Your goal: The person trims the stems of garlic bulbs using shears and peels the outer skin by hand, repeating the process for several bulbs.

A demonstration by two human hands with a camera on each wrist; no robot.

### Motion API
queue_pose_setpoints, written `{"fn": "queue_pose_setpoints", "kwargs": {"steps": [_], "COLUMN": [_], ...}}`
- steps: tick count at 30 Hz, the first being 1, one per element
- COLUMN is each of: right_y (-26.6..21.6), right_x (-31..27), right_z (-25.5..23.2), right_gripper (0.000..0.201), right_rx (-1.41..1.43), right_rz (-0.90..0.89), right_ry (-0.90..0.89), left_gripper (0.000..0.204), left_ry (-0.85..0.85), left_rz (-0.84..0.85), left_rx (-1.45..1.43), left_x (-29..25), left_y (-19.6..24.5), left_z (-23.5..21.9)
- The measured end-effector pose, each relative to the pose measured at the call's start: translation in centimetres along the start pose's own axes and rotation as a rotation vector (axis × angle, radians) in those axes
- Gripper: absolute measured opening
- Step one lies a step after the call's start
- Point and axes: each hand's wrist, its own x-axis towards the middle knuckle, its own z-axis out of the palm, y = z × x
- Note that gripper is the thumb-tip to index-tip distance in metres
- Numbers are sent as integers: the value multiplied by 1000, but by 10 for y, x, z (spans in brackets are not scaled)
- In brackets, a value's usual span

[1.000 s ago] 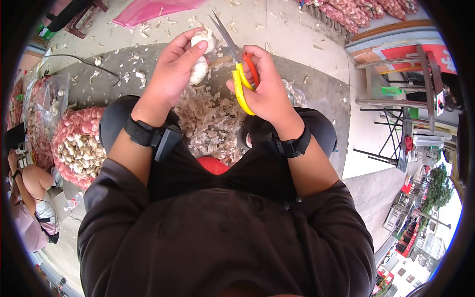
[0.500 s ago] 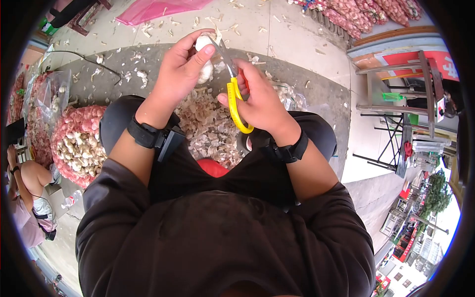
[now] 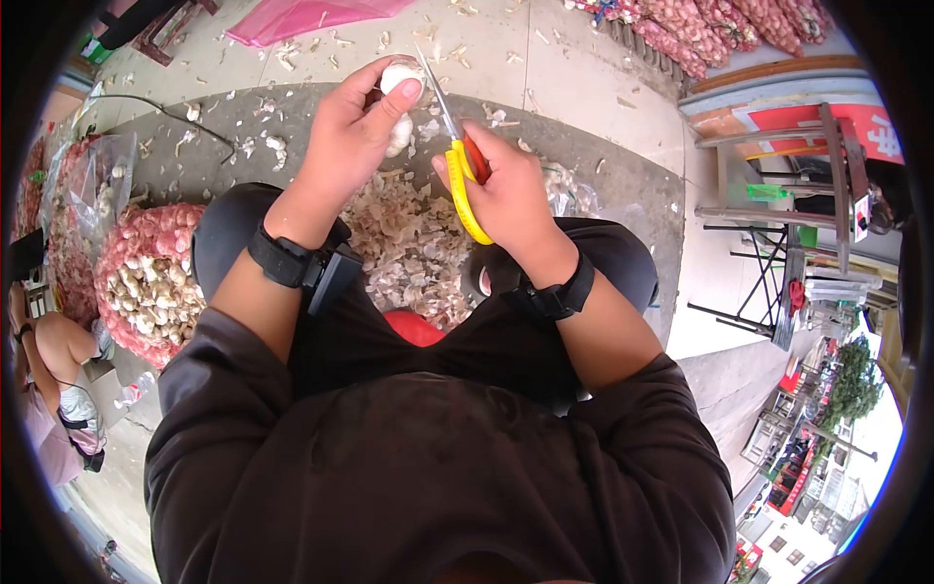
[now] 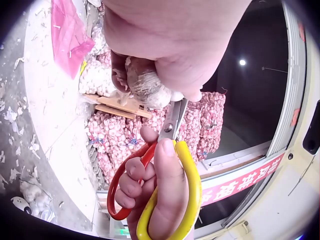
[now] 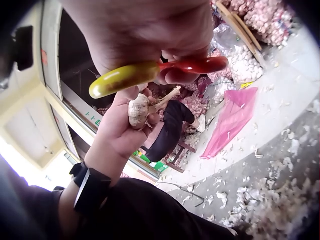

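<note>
Your right hand (image 3: 511, 195) grips the scissors (image 3: 457, 180), fingers curled, blades (image 3: 444, 107) running forward-left from it to just beside the garlic (image 3: 399, 75) pinched in your left hand (image 3: 342, 141).

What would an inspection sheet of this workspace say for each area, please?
Surface: grey floor, littered with peel scraps.
Job's things: garlic bulb; scissors with blades close beside it, contact unclear.
Clutter: garlic peel pile between the legs; pink sheet beyond.
Hands: left hand pinches the bulb; right hand grips the scissors.
Cables: thin dark line on the floor, cable or rod unclear.
Surroundings: open mesh sack of garlic, plastic bottle, more filled mesh sacks.
</note>
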Motion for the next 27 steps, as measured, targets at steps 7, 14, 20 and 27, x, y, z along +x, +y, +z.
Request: {"fn": "queue_pose_setpoints", "kwargs": {"steps": [7, 14, 20, 27], "right_y": [-1, -53, -82, -92], "right_x": [0, -54, -146, -193], "right_z": [-9, -84, -104, -100], "right_gripper": [40, 42, 36, 50], "right_rx": [-62, -425, -801, -848], "right_rz": [7, 75, 252, 644], "right_ry": [146, 112, -419, -624], "left_gripper": [35, 37, 39, 38], "left_ry": [-53, -148, -270, -319], "left_rz": [-58, -35, -35, -100], "left_rx": [-19, -78, -168, -158], "left_x": [3, 2, -4, -11], "left_y": [0, 3, 11, 13], "left_z": [-2, -2, 2, 2]}}
